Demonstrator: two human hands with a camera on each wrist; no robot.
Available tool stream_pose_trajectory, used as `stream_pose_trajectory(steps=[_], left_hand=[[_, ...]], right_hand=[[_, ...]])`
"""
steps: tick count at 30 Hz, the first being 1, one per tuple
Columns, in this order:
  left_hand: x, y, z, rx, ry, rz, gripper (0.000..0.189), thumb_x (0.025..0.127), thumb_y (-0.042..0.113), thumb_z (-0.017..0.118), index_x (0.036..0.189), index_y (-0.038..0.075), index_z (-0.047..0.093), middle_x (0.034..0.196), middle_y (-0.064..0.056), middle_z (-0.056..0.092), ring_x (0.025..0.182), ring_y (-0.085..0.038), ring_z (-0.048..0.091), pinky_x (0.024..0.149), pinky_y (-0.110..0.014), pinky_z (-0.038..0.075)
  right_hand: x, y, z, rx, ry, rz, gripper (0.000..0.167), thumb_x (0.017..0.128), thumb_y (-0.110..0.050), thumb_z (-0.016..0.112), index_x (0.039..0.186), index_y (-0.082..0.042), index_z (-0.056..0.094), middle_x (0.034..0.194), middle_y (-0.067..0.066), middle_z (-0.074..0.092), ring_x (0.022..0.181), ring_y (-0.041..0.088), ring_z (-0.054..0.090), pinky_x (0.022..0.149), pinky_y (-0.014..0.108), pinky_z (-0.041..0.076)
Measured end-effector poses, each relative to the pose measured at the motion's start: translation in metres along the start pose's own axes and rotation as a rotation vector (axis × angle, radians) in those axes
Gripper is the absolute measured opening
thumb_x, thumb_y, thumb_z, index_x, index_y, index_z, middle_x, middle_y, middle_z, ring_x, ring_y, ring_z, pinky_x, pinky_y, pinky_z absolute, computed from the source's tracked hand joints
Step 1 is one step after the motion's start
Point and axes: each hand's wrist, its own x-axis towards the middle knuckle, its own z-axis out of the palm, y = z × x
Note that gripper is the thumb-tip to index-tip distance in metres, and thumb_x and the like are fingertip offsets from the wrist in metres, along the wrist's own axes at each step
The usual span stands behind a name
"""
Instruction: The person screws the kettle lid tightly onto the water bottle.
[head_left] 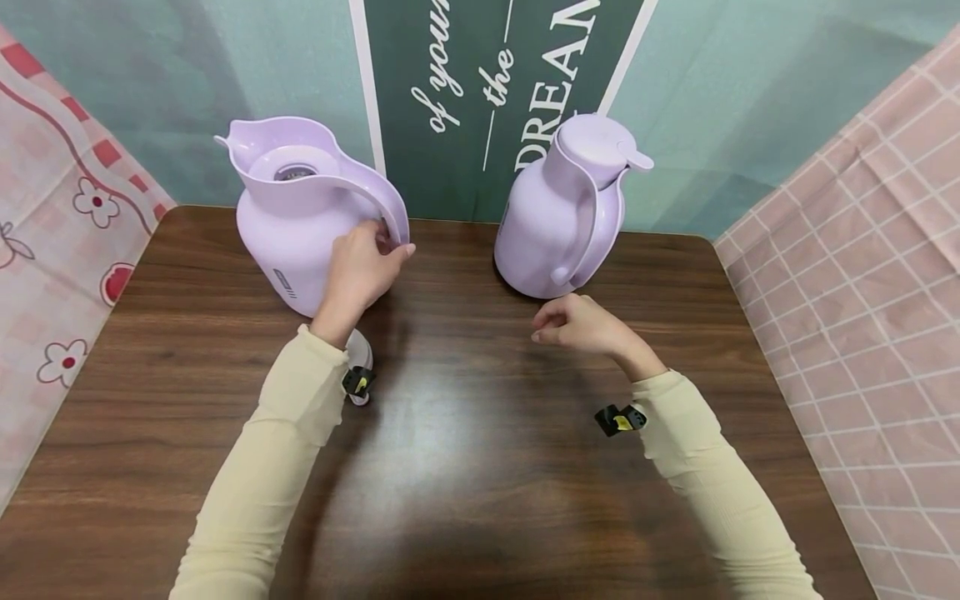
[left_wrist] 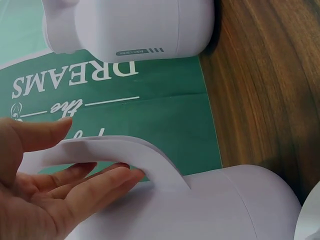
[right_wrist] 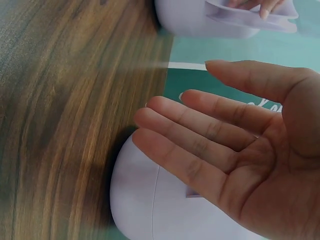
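Note:
A pale purple vacuum jug [head_left: 288,221] without a lid stands at the back left, its round inner mouth showing. My left hand [head_left: 363,262] is at its handle [left_wrist: 125,147]. In the left wrist view the thumb lies on one side of the handle and the loosely bent fingers on the other, not closed round it. A matching jug [head_left: 536,225] with its lid [head_left: 596,148] on stands at the back right. In front of that jug my right hand [head_left: 581,325] hovers above the table, holding nothing. Its fingers look relaxed in the right wrist view.
A jug lid [head_left: 361,354] lies on the brown wooden table [head_left: 465,467], partly hidden under my left wrist. Behind the jugs hangs a green cloth [head_left: 480,92] with white lettering. Patterned pink cloths border the table on both sides.

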Motion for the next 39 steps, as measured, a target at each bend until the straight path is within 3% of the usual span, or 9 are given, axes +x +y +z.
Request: stream_pose_trajectory(steps=[9,17,39], left_hand=[[0.0060,0.0026,0.0010,0.036,0.017,-0.010,0.027,0.086,0.022,0.058,0.095,-0.003,0.059,0.092,-0.020,0.061,0.092,-0.041,0.053,0.079,-0.046,0.040],[0.0080,0.0030,0.0025,0.071,0.036,0.034,0.022,0.085,0.013,0.053,0.090,-0.007,0.058,0.092,-0.025,0.061,0.092,-0.043,0.055,0.079,-0.049,0.042],[0.0093,0.0061,-0.0021,0.042,0.011,0.025,0.014,0.078,0.005,0.048,0.079,-0.007,0.055,0.082,-0.023,0.058,0.084,-0.039,0.055,0.073,-0.046,0.043]], right_hand=[[-0.0026,-0.0047,0.0058,0.022,-0.019,-0.001,0.016,0.080,-0.011,0.067,0.093,-0.001,0.068,0.079,0.004,0.067,0.068,0.011,0.059,0.062,0.029,0.048],[-0.0024,-0.0050,0.0064,0.025,-0.019,-0.002,0.017,0.080,-0.011,0.067,0.093,-0.001,0.068,0.080,0.005,0.067,0.068,0.011,0.059,0.061,0.028,0.048],[0.0015,-0.0037,-0.0005,0.023,-0.026,-0.010,0.017,0.079,-0.010,0.067,0.093,0.000,0.068,0.079,0.006,0.068,0.069,0.013,0.061,0.062,0.028,0.049]])
